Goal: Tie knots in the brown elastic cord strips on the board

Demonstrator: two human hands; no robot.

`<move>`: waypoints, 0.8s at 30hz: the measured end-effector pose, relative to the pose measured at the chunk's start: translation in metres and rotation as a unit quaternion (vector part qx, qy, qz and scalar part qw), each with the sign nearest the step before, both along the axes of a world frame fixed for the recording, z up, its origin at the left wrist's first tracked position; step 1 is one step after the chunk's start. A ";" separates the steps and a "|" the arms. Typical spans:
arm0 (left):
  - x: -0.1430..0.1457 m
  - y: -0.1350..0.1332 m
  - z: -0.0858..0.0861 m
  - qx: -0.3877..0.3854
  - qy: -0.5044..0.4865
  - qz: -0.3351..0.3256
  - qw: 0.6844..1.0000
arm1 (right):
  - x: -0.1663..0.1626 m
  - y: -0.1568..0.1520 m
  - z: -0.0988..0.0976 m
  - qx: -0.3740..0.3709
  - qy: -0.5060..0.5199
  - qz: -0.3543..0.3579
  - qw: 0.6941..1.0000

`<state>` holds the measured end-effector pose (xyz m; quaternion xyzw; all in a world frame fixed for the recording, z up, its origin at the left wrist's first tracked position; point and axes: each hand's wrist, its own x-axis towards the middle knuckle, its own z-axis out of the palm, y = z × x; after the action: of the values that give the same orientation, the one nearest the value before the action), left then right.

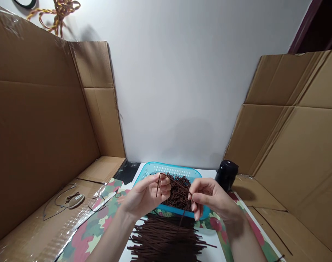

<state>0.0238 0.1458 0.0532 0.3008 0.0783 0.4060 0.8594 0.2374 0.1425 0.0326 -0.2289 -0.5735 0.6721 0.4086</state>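
My left hand (145,194) and my right hand (208,198) are raised side by side above a turquoise plastic basket (171,170). Between them runs a thin dark brown strand (175,183), bent at a sharp angle. Its bent part sits at the fingers of my left hand, and my right thumb and forefinger pinch it further along. More brown strands lie tangled in the basket (179,194). A large pile of straighter brown strands (166,238) lies below my hands, nearer to me.
Cardboard panels (37,123) rise at the left and right, with a white wall (182,80) behind. A black cylindrical jar (226,175) stands right of the basket. Floral paper (92,233) lies underneath. A small cable and white object (75,201) rest on the left cardboard.
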 end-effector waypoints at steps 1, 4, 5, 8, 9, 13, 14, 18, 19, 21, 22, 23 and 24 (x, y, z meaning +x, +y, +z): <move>0.000 0.000 0.000 -0.008 -0.002 0.000 1.000 | 0.000 0.000 -0.001 0.002 0.007 0.001 1.000; 0.003 -0.001 0.000 -0.026 -0.012 -0.007 1.000 | -0.002 0.001 -0.003 0.028 0.045 -0.008 0.999; 0.004 -0.001 0.000 -0.029 -0.016 -0.010 0.999 | -0.003 0.001 -0.003 0.040 0.065 -0.016 0.997; 0.008 -0.002 0.000 -0.040 -0.022 -0.023 0.999 | -0.006 0.002 -0.002 0.055 0.124 -0.046 0.990; 0.009 -0.002 0.000 -0.044 -0.023 -0.027 0.998 | -0.008 0.002 -0.001 0.055 0.142 -0.054 0.987; 0.014 -0.005 -0.001 -0.062 -0.025 -0.035 0.997 | -0.015 0.001 0.000 0.057 0.206 -0.081 0.974; 0.014 -0.005 -0.001 -0.064 -0.025 -0.037 0.997 | -0.017 0.000 0.000 0.058 0.219 -0.086 0.970; 0.017 -0.009 -0.002 -0.059 -0.045 -0.033 0.997 | -0.022 -0.002 0.000 0.053 0.251 -0.081 0.963; 0.017 -0.010 -0.002 -0.054 -0.052 -0.023 0.997 | -0.023 -0.003 0.000 0.057 0.248 -0.071 0.964; 0.018 -0.013 -0.002 -0.042 -0.068 0.001 0.997 | -0.026 -0.003 0.000 0.073 0.229 -0.050 0.969; 0.019 -0.015 -0.002 -0.033 -0.076 0.012 0.997 | -0.028 -0.003 0.000 0.082 0.216 -0.042 0.972; 0.019 -0.016 -0.001 -0.022 -0.083 0.021 0.996 | -0.029 -0.003 0.001 0.089 0.204 -0.036 0.974; 0.020 -0.018 -0.001 -0.010 -0.084 0.028 0.996 | -0.031 -0.003 0.002 0.094 0.195 -0.033 0.976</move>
<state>0.0439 0.1282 0.0524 0.2542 0.0186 0.4533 0.8541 0.2063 0.1395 0.0341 -0.0723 -0.5353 0.6334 0.5541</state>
